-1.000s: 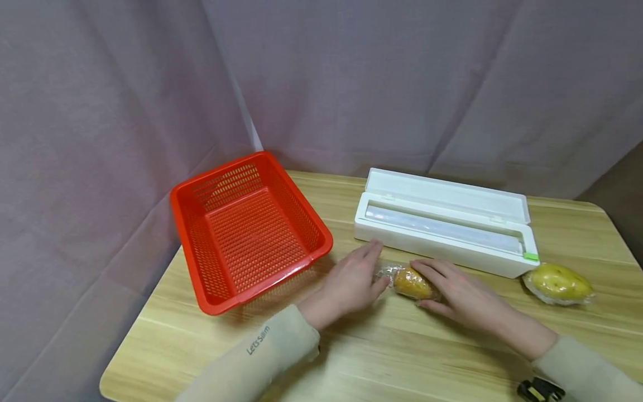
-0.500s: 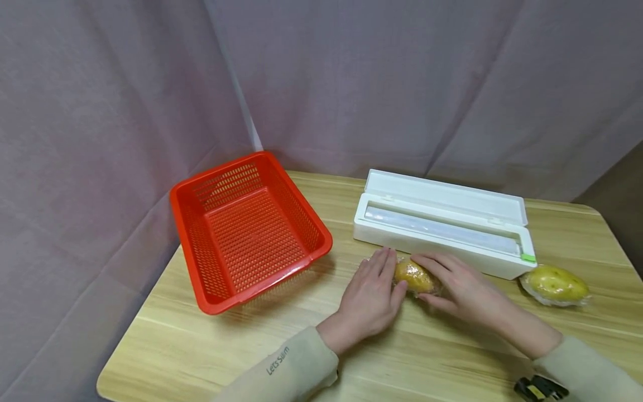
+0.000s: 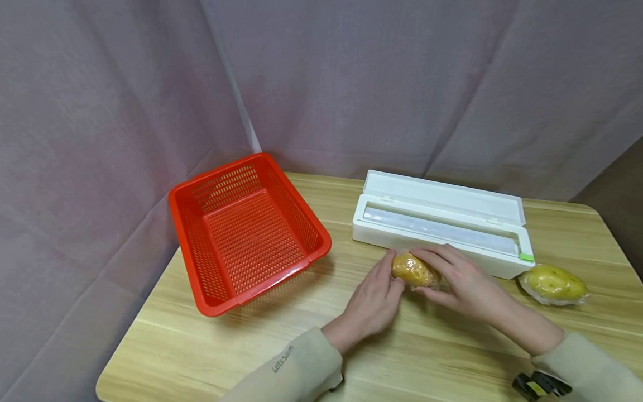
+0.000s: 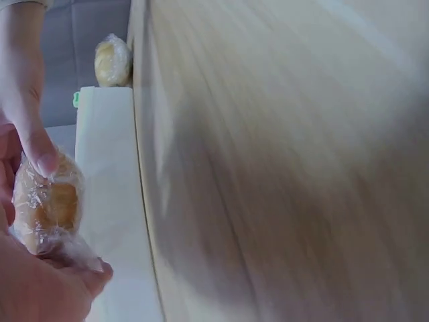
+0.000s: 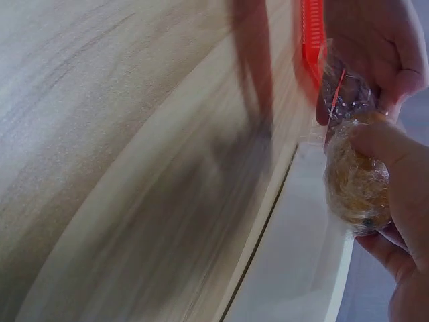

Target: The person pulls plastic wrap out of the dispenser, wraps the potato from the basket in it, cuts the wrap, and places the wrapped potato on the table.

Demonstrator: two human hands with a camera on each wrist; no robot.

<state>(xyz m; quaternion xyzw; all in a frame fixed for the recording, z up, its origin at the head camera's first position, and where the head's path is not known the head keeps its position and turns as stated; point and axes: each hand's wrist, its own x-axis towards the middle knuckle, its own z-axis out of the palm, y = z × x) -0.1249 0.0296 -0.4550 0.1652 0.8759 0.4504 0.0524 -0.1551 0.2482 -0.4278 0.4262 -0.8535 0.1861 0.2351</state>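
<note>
A yellow potato (image 3: 414,270) wrapped in cling film is held between both hands, in front of the white cling film box (image 3: 442,229). My right hand (image 3: 467,287) grips its right end, thumb on the near side and fingers on the far side. At the other end my left hand (image 3: 373,301) pinches the film. In the left wrist view, loose film (image 4: 84,253) bunches over the left hand's fingers. The right wrist view shows crumpled film (image 5: 345,87) stretching from the potato toward the left hand. Part of the potato is hidden by the fingers.
Right of the box lies a second film-wrapped potato (image 3: 555,283). A red plastic basket (image 3: 317,254) stands at the left of the wooden table (image 3: 201,352). The box lid (image 3: 444,195) is raised, with a film roll (image 3: 437,229) inside. Grey curtains (image 3: 351,84) hang behind.
My left hand has moved right, from the loose film to the potato's left end. The potato appears slightly raised and tilted now. My right hand has stayed on it.
</note>
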